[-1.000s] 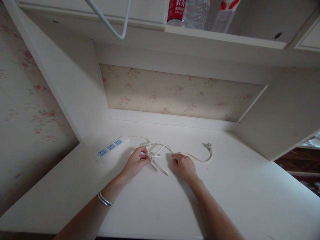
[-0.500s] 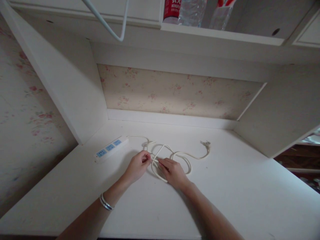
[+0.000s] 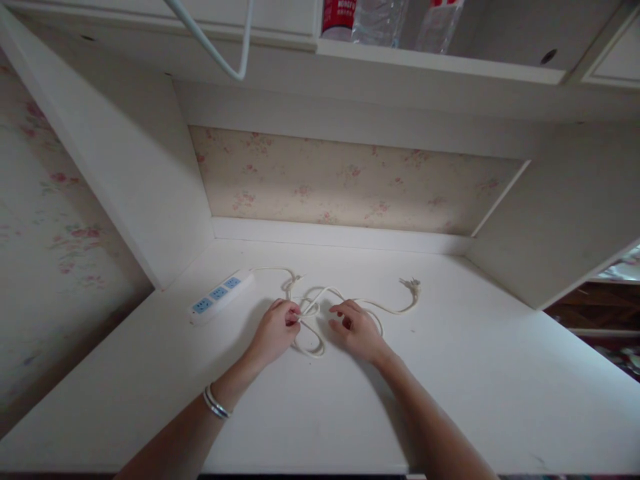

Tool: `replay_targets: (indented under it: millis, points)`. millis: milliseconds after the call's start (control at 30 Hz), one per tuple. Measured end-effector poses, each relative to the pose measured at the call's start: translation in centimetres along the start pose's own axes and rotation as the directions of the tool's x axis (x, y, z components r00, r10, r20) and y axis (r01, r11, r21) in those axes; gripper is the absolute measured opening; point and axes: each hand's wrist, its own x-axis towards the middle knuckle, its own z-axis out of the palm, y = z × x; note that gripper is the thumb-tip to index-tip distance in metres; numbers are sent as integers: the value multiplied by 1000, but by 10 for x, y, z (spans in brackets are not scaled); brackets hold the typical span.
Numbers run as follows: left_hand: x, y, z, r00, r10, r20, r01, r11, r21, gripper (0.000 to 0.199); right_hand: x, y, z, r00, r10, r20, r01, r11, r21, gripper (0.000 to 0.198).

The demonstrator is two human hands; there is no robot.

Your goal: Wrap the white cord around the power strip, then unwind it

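Note:
A white power strip (image 3: 216, 297) with blue sockets lies at the left of the white desk. Its cream power cord (image 3: 314, 353) runs from the far end into loose loops at the middle, and the plug (image 3: 412, 289) rests at the right. My left hand (image 3: 278, 325) pinches the cord at the left side of the loops. Just right of the loops, my right hand (image 3: 356, 327) has its thumb and fingers curved apart, with nothing visible between them. Part of the cord passes behind the right hand.
The desk (image 3: 310, 420) is walled by side panels and a flowered back wall (image 3: 310, 180). Overhead, a shelf (image 3: 440, 63) holds a red-labelled bottle (image 3: 339, 17) and clear plastic bottles (image 3: 377, 23). A pale curved rod (image 3: 220, 53) hangs down at the upper left.
My right hand has let go of the cord and moved slightly right. The left hand keeps its pinch. The loops have shifted, with a small one now hanging below the left fingers.

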Motion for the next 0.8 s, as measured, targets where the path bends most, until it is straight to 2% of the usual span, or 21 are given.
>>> replay_targets:
  millis: [133,200,300,433,533,600,667,733,800]
  points:
    - [5,4,-8,993,-85,-81,75,989,-124,16,-1,6,-4,997,-1,80,20,973,-230,31]
    - [5,6,-11,984,-159,-84,140,970,-198,19,-1,7,-3,995,3,104,27,958,-287,33]
    - [4,12,-13,965,-257,-56,233,934,-271,21,0,11,-1,997,37,73,-9,935,-356,37]
    - [2,18,-13,932,-363,5,339,866,-366,22,3,20,-6,989,118,-91,-144,916,-375,38]
    - [3,18,-13,918,-393,54,372,807,-458,22,5,28,-20,939,132,-319,-222,939,-263,37]
    - [5,16,-14,913,-401,70,372,753,-543,21,6,35,-32,872,112,-476,-187,976,-112,33]
    - [7,15,-15,902,-426,74,369,670,-644,22,9,44,-43,758,131,-639,-107,991,77,26]
    - [9,15,-17,879,-469,81,371,570,-733,23,12,56,-51,577,255,-776,-21,954,298,19]
    - [10,16,-18,861,-501,92,371,492,-788,23,14,72,-55,390,429,-815,58,872,487,17]
